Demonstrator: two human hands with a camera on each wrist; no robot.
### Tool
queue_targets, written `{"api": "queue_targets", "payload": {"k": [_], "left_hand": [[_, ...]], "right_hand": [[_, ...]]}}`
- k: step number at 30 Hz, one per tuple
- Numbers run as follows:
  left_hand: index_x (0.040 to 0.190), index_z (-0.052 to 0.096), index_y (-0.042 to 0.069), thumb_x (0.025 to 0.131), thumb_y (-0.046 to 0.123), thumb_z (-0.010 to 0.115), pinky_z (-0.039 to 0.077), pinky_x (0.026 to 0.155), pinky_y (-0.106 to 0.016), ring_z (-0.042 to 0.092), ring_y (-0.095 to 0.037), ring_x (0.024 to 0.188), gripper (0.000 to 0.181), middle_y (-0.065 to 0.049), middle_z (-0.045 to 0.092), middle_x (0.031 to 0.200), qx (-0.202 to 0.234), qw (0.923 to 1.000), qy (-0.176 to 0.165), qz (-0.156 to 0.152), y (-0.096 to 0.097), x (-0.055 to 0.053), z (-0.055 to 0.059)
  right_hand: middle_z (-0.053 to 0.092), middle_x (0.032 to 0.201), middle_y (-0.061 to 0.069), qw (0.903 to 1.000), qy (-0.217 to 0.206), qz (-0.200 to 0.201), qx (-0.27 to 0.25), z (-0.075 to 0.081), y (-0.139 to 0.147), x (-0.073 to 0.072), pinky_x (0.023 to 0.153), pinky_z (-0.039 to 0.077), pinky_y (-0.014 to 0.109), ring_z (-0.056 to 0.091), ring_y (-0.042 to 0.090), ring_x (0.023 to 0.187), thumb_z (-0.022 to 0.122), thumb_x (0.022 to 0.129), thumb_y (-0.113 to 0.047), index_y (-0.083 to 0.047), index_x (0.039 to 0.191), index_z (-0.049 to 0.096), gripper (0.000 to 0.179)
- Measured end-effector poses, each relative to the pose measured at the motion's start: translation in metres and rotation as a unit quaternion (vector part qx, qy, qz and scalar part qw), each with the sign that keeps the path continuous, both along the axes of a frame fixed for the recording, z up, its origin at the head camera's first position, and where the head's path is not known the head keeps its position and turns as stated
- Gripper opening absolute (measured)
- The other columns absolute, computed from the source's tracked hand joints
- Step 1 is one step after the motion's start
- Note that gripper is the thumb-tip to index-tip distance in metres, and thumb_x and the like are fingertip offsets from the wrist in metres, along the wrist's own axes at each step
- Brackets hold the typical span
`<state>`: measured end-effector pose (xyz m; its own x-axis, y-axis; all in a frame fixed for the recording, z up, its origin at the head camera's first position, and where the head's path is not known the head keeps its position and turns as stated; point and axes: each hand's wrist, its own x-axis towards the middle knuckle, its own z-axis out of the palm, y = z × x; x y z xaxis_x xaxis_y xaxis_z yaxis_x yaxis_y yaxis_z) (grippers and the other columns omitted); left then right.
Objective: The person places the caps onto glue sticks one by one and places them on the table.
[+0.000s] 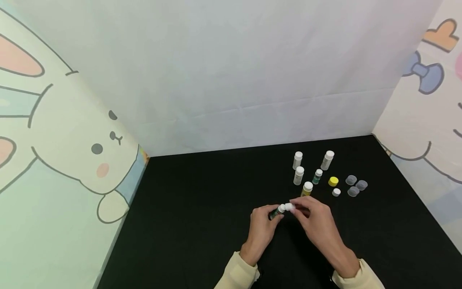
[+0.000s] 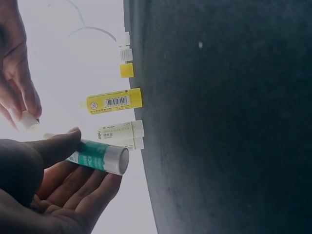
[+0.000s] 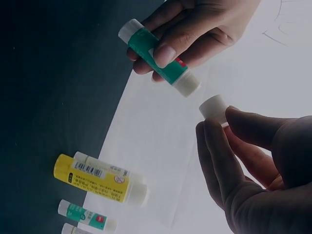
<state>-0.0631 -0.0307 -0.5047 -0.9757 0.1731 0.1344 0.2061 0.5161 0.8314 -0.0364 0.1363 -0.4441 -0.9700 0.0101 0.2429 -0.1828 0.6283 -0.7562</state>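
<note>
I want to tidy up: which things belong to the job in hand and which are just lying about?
In the job:
green glue stick in left hand
white cap in right hand

Seemingly lying about, perhaps related:
yellow glue stick
standing green glue stick
three whitish glue sticks
yellow cap
loose white cap
three translucent caps

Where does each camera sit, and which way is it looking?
Head: worn on the head, facing forward and down at the black table; the left hand, right hand and pale yellow sleeves show.
Left wrist: on that wrist, facing the green-and-white cylindrical plastic tube; the left hand looms close, part of the right shows too.
Right wrist: on that wrist, facing the small white plastic cap; the right hand is close, the left farther off.
Both wrist views share that tube, that cap and a yellow cylindrical plastic tube.
</note>
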Motion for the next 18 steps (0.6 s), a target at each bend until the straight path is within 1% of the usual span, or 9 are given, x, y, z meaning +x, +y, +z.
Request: {"api": "queue_targets", "payload": {"k": [9, 18], "left_hand": [[0.111, 0.083, 0.011, 0.09, 0.009, 0.085, 0.058, 0.079, -0.023, 0.072, -0.005, 0.095, 0.021, -0.001, 0.08, 0.108, -0.005, 1.0, -0.002, 0.007, -0.0026, 0.0007, 0.002], [0.11, 0.083, 0.01, 0.09, 0.008, 0.085, 0.057, 0.077, -0.021, 0.071, -0.004, 0.093, 0.02, -0.001, 0.08, 0.108, -0.003, 1.0, -0.005, 0.008, -0.0044, 0.0018, 0.0032]], "right_hand": [[0.075, 0.104, 0.008, 0.9999, 0.007, 0.009, -0.002, -0.0026, -0.0036, -0.0016, 0.076, 0.063, 0.037, 0.075, 0.023, 0.092, 0.082, 0.087, 0.008, -0.002, 0.109, 0.079, 0.024], [0.075, 0.104, 0.008, 0.9998, 0.012, 0.015, -0.009, -0.0067, -0.0028, -0.0033, 0.075, 0.063, 0.035, 0.074, 0.023, 0.091, 0.082, 0.087, 0.009, -0.003, 0.108, 0.079, 0.025]]}}
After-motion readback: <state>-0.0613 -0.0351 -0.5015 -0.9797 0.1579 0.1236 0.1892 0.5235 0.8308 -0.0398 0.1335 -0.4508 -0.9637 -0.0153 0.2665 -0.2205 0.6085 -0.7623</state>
